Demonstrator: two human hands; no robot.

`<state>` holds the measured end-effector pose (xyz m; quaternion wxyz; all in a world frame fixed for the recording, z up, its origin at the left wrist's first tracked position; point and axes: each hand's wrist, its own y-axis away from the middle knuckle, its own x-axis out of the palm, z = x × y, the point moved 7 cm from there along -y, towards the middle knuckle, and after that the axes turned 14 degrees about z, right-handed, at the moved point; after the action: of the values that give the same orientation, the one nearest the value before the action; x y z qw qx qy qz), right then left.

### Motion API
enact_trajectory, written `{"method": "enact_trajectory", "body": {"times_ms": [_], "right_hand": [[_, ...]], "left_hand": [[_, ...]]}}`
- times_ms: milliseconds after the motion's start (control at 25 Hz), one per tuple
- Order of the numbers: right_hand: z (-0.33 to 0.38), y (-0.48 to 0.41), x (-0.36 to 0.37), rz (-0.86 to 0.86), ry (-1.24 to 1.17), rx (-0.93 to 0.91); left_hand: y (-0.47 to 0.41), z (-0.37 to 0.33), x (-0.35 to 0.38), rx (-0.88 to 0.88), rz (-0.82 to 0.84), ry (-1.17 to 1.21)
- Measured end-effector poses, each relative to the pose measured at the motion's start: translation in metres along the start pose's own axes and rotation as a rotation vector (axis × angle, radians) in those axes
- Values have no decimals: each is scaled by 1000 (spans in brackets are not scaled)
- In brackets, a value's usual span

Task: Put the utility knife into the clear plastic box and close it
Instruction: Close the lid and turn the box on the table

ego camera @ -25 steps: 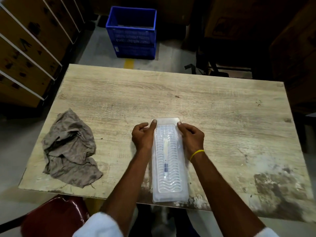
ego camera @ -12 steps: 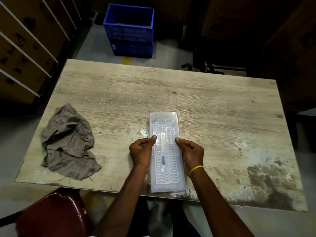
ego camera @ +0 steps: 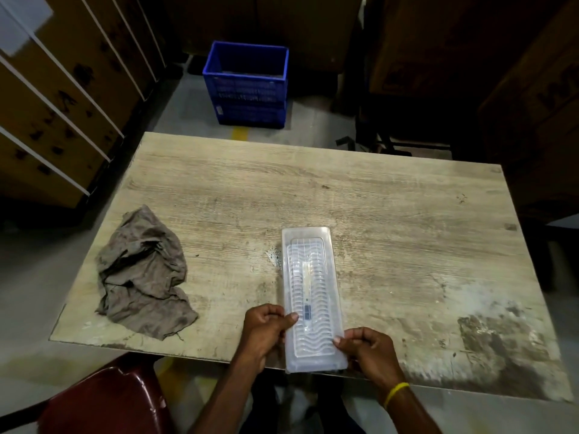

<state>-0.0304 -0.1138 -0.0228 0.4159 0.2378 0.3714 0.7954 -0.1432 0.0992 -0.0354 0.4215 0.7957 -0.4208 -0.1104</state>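
Near edge of the worn wooden desk (ego camera: 376, 195): I count one long clear plastic box (ego camera: 311, 296), lid on, white utility knife (ego camera: 306, 292) inside.
Left edge: one crumpled grey rag (ego camera: 142, 274).
Left hand (ego camera: 266, 332): curled, thumb pressing the box's left rim.
Right hand (ego camera: 371, 352): curled, pinching its right rim.

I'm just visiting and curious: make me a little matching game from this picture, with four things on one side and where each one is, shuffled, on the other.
Things:
1. utility knife
2. grey rag
3. blue crate
4. yellow band

Places:
A. on the floor beyond the table's far edge
B. around the right wrist
C. inside the clear plastic box
D. crumpled on the table's left part

Pairs: 1-C, 2-D, 3-A, 4-B.

The clear plastic box lies on the table with its lid on, and the left hand and right hand hold its near end.
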Motion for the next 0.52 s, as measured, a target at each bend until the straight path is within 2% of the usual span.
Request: {"method": "enact_trajectory", "body": {"times_ms": [160, 320, 440, 520], "right_hand": [[-3, 7, 3, 26, 27, -8], [6, 25, -1, 30, -173, -68], [33, 32, -5, 51, -329, -157], [45, 31, -1, 102, -393, -143]], "left_hand": [[7, -6, 11, -46, 116, 6], [17, -22, 29, -48, 249, 70], [16, -41, 45, 11, 226, 307], [14, -57, 63, 92, 211, 511]]}}
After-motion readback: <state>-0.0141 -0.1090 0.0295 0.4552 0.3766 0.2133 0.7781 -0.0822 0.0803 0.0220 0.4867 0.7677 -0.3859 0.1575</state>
